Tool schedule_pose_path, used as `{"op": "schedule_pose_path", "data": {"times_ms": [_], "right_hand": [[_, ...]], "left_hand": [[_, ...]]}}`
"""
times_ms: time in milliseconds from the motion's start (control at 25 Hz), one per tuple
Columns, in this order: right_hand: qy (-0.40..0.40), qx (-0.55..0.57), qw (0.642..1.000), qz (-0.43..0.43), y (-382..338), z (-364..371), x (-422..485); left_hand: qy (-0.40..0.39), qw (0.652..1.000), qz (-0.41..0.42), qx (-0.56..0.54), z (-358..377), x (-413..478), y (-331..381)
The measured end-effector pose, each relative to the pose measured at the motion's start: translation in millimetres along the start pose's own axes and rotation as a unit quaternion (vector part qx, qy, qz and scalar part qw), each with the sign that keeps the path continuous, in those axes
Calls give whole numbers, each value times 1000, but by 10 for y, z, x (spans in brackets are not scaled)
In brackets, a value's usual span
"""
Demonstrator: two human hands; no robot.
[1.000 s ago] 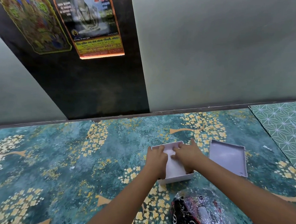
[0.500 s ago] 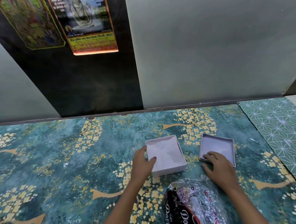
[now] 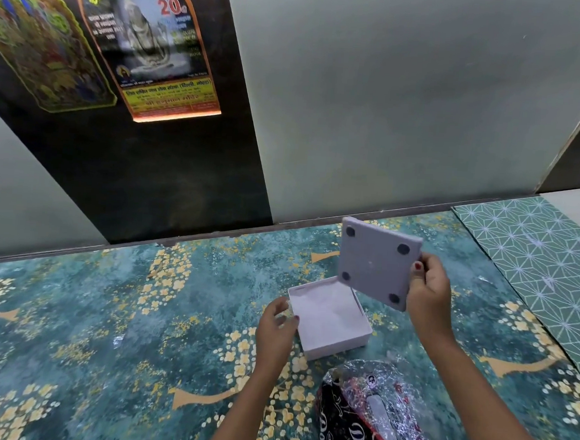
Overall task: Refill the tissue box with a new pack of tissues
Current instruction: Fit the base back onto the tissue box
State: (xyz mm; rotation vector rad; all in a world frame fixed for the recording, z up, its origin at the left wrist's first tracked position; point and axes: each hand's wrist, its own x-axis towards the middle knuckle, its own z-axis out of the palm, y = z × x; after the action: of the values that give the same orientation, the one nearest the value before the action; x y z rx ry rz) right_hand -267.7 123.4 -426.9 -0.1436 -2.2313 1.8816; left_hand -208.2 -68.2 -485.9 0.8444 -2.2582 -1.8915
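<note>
A white square tissue box (image 3: 336,344) sits open on the patterned teal tabletop, with white tissues lying flat inside it. My left hand (image 3: 276,328) rests against the box's left wall, fingers loosely curled. My right hand (image 3: 429,293) grips the grey box panel (image 3: 376,265) by its right edge and holds it tilted in the air above the box's far right corner. The panel's face with four dark round pads is turned toward me. A crinkled shiny tissue pack (image 3: 377,421) in black, red and silver lies near me, just in front of the box.
The teal floral table cover (image 3: 102,327) stretches left and toward me. A green geometric mat (image 3: 549,272) lies at the right. A grey wall with a dark panel (image 3: 147,175) and two posters rises right behind the table's far edge.
My right hand picked the grey panel up off the table at the right and lifted it, tilted, over the box. My left hand stayed at the box's left side.
</note>
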Motion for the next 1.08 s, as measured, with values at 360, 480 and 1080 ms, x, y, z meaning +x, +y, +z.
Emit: {"op": "schedule_pose_path", "data": {"times_ms": [360,480,1080], "right_hand": [[-121,-160,972,123,293,552,87],[-145,-252,951,104,411,675,152],[-149,-263,951,60,742,685,-80]], "left_hand": [[-31,997,38,66,96,42,204],[12,988,41,148,133,99,115],[63,976,46,204,175,137,-29]]}}
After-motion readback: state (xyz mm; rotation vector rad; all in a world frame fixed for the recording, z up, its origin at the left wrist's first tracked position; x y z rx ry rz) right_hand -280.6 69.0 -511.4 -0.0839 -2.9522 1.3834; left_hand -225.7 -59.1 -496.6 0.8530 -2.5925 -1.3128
